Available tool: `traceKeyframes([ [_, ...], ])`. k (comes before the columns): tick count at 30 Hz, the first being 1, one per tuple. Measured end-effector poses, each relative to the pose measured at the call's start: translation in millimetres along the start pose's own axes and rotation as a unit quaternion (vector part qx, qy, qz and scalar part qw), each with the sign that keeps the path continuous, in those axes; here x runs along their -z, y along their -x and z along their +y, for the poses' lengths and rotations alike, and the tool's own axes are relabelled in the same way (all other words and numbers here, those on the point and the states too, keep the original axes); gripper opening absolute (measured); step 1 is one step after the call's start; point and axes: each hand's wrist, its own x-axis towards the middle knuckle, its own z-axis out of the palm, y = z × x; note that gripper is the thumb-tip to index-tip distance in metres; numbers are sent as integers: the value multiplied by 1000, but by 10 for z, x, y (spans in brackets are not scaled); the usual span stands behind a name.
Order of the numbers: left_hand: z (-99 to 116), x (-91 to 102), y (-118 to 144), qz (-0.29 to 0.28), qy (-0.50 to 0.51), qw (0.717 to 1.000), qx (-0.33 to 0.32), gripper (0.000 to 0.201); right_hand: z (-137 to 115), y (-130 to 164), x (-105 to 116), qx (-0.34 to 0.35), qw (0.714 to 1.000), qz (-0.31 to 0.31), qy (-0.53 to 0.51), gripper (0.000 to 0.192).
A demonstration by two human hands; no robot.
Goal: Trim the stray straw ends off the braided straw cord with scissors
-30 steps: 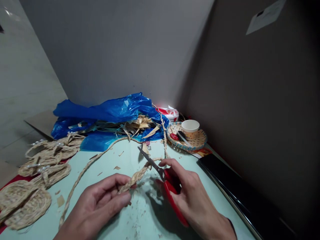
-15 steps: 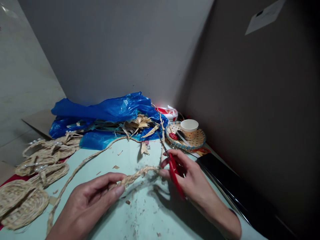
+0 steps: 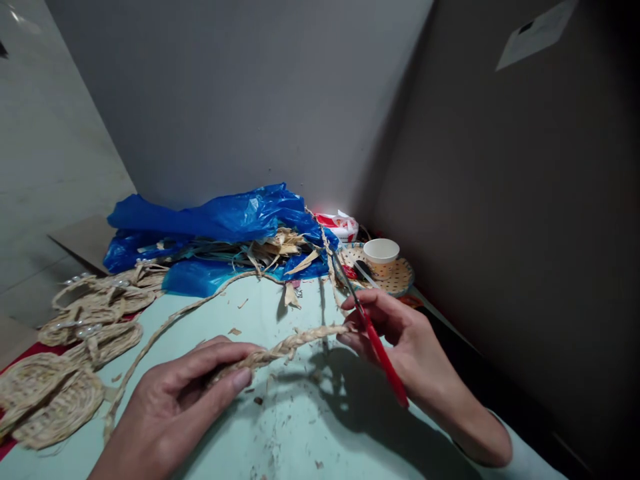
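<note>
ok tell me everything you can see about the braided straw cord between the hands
The braided straw cord is pale tan, plaited from flat dried strips with frayed ends sticking out. The left hand pinches one stretch between thumb and fingers; the right hand, which also holds red-handled scissors, grips it further along. Between them it hangs just above the pale green table. Its long tail curves left across the table.

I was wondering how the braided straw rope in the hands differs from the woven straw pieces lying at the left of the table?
The braided straw rope is one long, narrow strand; the woven straw pieces are broad, flat ovals. The rope is stretched above the table between the left hand and the right hand, which also holds red scissors; the pieces lie untouched. Both look like the same pale straw.
</note>
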Motion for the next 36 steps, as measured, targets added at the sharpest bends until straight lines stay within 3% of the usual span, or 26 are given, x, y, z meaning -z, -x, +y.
traceKeyframes([
  [3,10,-26,24,22,4,1000,8,18,-50,-4,35,-32,999,-12,-2,30],
  [6,32,-60,52,52,-22,996,-71,13,-97,-4,48,-55,998,-12,5,32],
  [8,50,-75,61,47,-37,991,-116,8,-133,-8,51,-58,998,-5,7,34],
  [11,73,-77,54,15,-39,991,-124,11,-151,-22,46,-55,998,17,-2,34],
  [16,55,-35,16,-51,-15,998,-34,22,12,-35,-2,-25,998,45,26,30],
  [19,34,-16,-1,-138,46,987,74,36,111,-11,-59,-6,988,16,150,15],
  [21,37,-17,-1,-163,85,975,125,38,137,12,-104,3,969,-17,245,7],
  [24,69,-32,15,-133,64,984,102,36,142,35,-154,6,949,-71,309,13],
  [32,112,-49,8,17,2,1000,17,15,102,72,-163,10,940,-166,297,16],
  [36,74,-21,-12,33,33,999,22,12,97,138,-188,40,936,-224,268,18],
])
